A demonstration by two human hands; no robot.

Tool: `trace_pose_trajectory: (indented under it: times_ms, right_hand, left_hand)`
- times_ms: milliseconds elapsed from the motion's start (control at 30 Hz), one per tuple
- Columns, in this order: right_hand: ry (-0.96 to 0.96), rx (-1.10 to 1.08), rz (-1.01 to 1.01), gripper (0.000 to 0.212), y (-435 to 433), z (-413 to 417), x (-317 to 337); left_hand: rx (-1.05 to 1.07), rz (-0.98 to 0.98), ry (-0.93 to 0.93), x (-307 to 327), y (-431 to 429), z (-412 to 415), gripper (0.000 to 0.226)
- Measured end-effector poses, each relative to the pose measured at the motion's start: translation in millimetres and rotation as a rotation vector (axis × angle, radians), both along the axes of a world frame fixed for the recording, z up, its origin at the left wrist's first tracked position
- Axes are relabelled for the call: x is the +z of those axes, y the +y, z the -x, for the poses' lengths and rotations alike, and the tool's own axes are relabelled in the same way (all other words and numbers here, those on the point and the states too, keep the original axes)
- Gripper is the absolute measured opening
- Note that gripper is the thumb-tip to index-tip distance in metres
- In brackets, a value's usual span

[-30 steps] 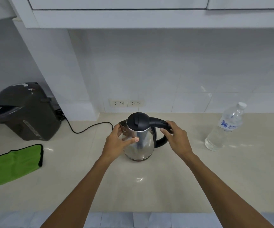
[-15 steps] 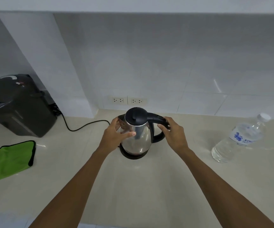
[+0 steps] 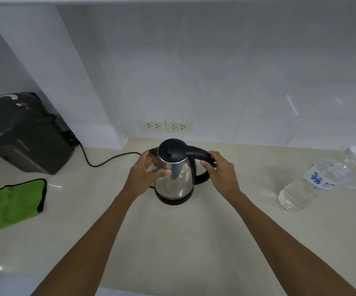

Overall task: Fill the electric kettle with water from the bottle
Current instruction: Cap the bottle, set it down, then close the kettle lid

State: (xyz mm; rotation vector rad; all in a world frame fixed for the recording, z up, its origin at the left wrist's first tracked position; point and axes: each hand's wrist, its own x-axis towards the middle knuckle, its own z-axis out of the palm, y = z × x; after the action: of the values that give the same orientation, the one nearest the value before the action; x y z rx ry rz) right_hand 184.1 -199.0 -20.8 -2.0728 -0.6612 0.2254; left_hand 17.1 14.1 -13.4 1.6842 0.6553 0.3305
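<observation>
A stainless steel electric kettle (image 3: 178, 178) with a closed black lid and black handle stands on its black base in the middle of the beige counter. My left hand (image 3: 146, 174) cups the kettle's left side near the spout, thumb across the steel body. My right hand (image 3: 220, 171) wraps the black handle on the right. A clear plastic water bottle (image 3: 316, 180) with a white cap and blue label stands upright at the right, apart from both hands.
A dark hot-water dispenser (image 3: 21, 133) sits at the back left, its black cord (image 3: 108, 160) running along the counter toward the kettle. A green cloth (image 3: 10, 204) lies at the left edge. Two wall sockets (image 3: 165, 126) sit behind the kettle.
The view has tilted down and shifted left, so the bottle sits further right in frame. Both hands keep the same hold on the kettle, which stays on its base.
</observation>
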Motion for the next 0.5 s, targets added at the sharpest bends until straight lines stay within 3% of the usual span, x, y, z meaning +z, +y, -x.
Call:
trace_pose_trajectory:
  times_ms: [367, 500]
  right_hand:
    - [0.029, 0.004, 0.01, 0.035, -2.2, 10.5, -9.9]
    - [0.367, -0.051, -0.092, 0.032, -4.4, 9.2, 0.0]
  left_hand:
    - [0.011, -0.029, 0.005, -14.6, -1.9, 8.9, 0.084]
    - [0.002, -0.078, 0.036, -12.9, -5.9, 11.6, 0.078]
